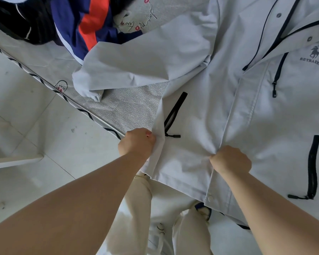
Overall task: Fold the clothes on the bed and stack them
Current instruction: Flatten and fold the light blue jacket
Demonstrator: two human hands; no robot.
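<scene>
pale grey jacket [219, 74] with black zips; navy-and-orange garment [85, 21] behind.

Grey speckled bed [129, 105], pale grey jacket [219, 89] spread on it, navy-orange garment [85, 21], black garment [17, 17]

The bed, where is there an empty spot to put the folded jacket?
One bare patch of grey bedcover lies between the jacket's sleeve, its side and the bed's edge. Farther up, the blue and orange garment and dark clothes crowd the bed.
</scene>
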